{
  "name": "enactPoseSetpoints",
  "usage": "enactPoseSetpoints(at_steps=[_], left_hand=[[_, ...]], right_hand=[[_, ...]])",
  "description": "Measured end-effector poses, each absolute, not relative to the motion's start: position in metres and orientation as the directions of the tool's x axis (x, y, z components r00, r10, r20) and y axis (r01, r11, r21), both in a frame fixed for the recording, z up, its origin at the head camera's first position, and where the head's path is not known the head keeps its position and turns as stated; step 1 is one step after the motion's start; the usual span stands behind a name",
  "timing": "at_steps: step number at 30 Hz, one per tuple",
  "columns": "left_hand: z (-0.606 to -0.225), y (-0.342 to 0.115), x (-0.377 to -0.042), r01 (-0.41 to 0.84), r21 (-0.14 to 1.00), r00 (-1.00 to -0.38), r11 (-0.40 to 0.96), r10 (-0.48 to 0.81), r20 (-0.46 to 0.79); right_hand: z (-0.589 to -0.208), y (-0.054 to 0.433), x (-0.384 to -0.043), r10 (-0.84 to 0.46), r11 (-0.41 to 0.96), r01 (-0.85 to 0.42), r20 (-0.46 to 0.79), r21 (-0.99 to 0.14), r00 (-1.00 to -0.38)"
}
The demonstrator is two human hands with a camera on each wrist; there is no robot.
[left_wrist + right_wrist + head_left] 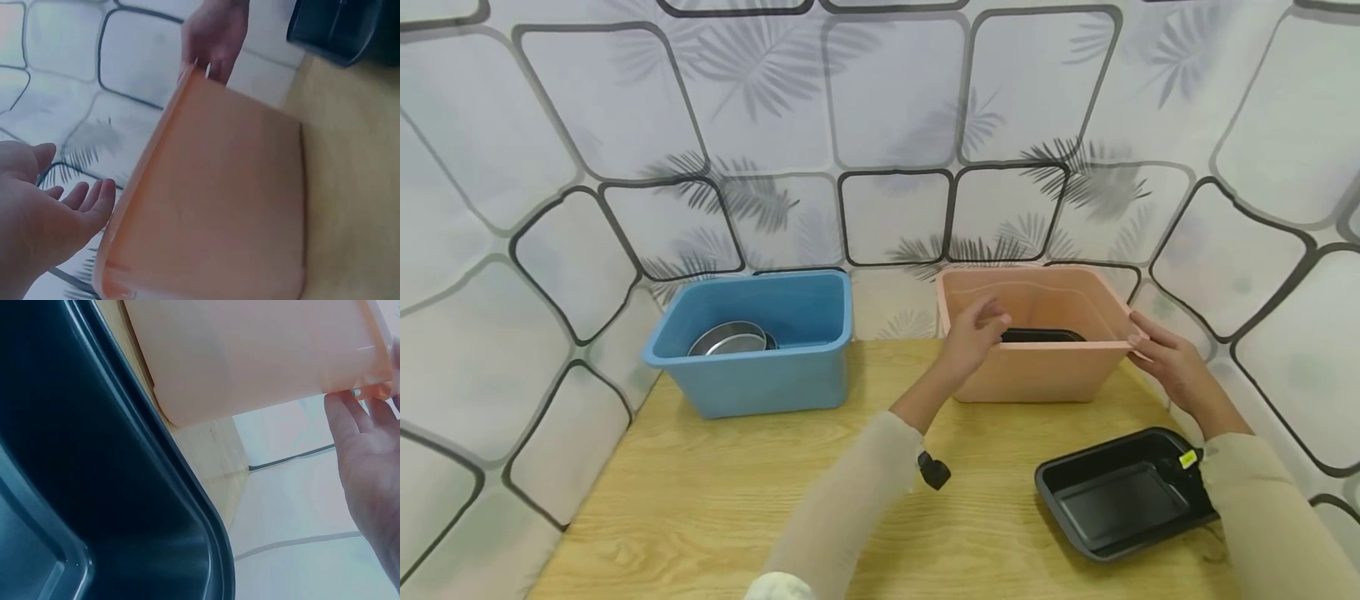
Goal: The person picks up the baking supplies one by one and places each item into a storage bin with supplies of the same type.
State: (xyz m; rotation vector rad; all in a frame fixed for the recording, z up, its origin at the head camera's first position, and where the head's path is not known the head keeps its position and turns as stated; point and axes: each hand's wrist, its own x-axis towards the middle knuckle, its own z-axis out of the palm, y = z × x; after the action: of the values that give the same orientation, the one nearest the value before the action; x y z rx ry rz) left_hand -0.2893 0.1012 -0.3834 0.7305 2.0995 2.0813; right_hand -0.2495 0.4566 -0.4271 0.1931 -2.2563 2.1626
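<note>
My right hand (1172, 364) grips the right rim of a peach plastic bin (1037, 372), with fingers under the edge in the right wrist view. Over the bin's front left rim hovers my left hand (973, 337). Its fingers are loosely bent, with nothing in them in the left wrist view. Inside the bin shows the edge of a black item (1041, 335); the front wall hides the rest. A black rectangular baking pan (1120, 500) lies on the table below my right forearm and fills much of the right wrist view (112, 456).
At the left stands a blue plastic bin (767, 383) holding round metal pans (730, 337), partly hidden by its wall. Both bins stand on the wooden table (700, 500) near its back edge. A patterned cloth (895, 108) hangs behind and along the sides.
</note>
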Motion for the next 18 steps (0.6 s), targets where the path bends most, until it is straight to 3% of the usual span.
enactPoseSetpoints(at_steps=[9, 18], left_hand=[[-0.428, 0.087, -0.233, 0.208, 0.974, -0.873, -0.092, 0.433, 0.227], [-0.458, 0.089, -0.191, 0.098, 0.993, -0.923, -0.064, 0.367, 0.115]], right_hand=[[-0.43, 0.456, -0.25, -0.093, 0.032, -0.107, 0.104, -0.994, -0.99], [-0.429, 0.457, -0.249, -0.086, 0.02, -0.114, 0.112, -0.993, -0.99]])
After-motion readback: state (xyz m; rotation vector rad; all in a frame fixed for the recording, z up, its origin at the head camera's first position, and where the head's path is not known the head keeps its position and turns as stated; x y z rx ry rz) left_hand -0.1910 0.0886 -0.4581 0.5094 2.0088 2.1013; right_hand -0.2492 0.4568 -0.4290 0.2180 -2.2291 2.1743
